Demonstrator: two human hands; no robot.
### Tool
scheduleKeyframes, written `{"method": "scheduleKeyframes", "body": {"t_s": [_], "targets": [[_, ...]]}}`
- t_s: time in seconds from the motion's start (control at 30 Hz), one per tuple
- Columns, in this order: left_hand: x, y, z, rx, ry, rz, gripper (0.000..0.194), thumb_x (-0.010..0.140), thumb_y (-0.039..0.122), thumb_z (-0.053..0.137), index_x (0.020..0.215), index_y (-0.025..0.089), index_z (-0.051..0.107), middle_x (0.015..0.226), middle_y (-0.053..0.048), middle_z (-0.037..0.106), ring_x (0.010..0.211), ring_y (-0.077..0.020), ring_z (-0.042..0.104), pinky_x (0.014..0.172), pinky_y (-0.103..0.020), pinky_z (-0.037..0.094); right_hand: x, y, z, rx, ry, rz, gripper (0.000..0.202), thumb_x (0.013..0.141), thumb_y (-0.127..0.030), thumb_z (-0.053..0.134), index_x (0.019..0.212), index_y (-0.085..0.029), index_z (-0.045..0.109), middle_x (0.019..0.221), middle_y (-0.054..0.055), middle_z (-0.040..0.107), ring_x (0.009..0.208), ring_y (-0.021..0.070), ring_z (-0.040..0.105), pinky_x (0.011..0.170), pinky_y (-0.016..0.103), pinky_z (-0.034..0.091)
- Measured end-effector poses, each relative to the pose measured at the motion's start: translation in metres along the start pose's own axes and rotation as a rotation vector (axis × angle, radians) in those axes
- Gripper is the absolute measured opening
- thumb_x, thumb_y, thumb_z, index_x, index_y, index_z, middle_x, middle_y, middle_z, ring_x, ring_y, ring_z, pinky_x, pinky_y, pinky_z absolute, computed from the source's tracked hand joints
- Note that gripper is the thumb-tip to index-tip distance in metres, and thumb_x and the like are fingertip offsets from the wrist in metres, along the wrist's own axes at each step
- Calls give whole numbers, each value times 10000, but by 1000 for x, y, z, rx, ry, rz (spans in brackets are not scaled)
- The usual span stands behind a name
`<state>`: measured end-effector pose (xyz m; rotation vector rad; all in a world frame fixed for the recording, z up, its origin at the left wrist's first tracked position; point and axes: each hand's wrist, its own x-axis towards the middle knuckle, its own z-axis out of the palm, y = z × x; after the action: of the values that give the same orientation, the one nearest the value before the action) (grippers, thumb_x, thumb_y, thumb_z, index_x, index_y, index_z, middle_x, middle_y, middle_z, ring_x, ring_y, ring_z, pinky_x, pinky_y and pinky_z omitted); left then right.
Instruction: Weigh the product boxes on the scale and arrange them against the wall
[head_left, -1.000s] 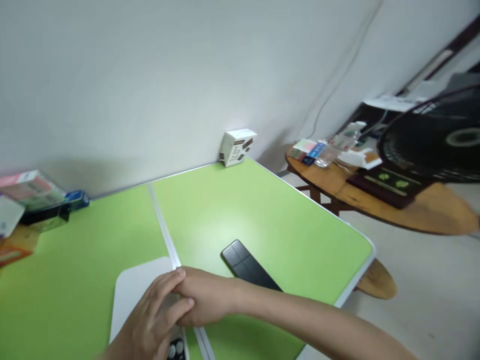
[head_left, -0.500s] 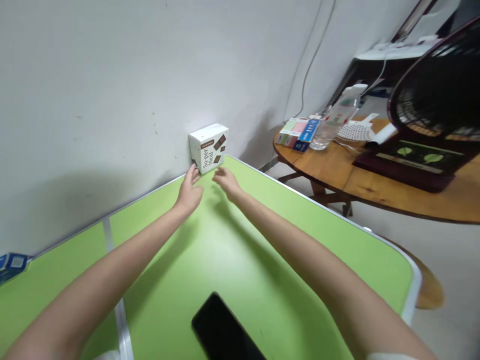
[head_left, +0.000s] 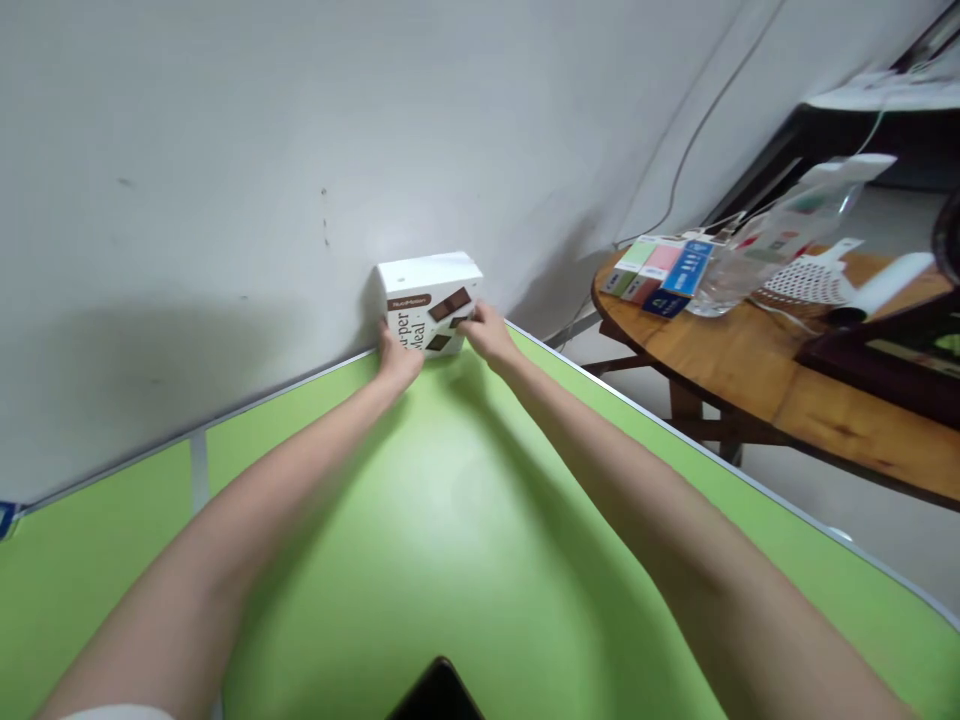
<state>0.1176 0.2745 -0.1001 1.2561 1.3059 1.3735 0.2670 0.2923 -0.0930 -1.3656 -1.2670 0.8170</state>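
Observation:
A white cardboard food box [head_left: 430,272] printed with brown bars and "Meal" stands upright at the far corner of the green table [head_left: 450,520], close to the wall. My left hand [head_left: 399,358] grips its left side, the thumb across the lower front. On the opposite side my right hand [head_left: 487,332] has its fingers bent against the right edge of the box. Part of the lettering is hidden behind my left hand. Near the bottom of the view, the top end of a black phone [head_left: 441,692] lies on the table.
To the right stands a round wooden table [head_left: 705,355] bearing a coloured carton [head_left: 660,272], a clear plastic bottle [head_left: 780,240], a white perforated scoop [head_left: 810,280] and a dark appliance base [head_left: 892,350]. The wall [head_left: 225,200] borders the green table. A blue item [head_left: 7,518] shows at far left.
Both hands have moved in from apart and closed on the sides of the white box. The box has turned its front more towards me. The view has shifted, leaving less of the phone visible.

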Motion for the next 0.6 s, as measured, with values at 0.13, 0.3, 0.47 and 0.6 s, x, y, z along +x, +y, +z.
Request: {"method": "scheduleKeyframes", "body": {"t_s": [0.13,0.3,0.47,0.6], "targets": [[-56,8,-41,81,-61,25,858,530,-105,497,1314,150,259,1288,-130,478,1207,-218,465,1044,-366,373,-62,-14,14,-22,-89,-58,387,510,-129,498,889,-157,567,931,68,640,901,259,564,848,435,470],[-159,20,-120,257,-103,-7,886,585,-42,495,1376,190,169,1383,-134,379,1302,-262,356,1082,-446,333,-162,-46,41,55,-256,31,546,556,-155,535,1097,-174,467,1131,97,573,1060,264,537,960,458,427],[-253,52,-202,319,-103,-15,865,611,-12,471,1404,172,177,1397,-133,393,1319,-268,345,1112,-472,282,-269,-82,58,151,-546,92,686,628,-161,499,1296,-205,350,1339,99,461,1228,262,462,1053,462,371],[-306,96,-262,345,-50,29,885,634,-15,441,1445,156,130,1433,-127,377,1317,-242,361,1132,-435,257,-340,-123,68,150,-722,-5,752,705,-158,469,1404,-311,238,1467,42,339,1313,248,389,1085,464,339]]}}
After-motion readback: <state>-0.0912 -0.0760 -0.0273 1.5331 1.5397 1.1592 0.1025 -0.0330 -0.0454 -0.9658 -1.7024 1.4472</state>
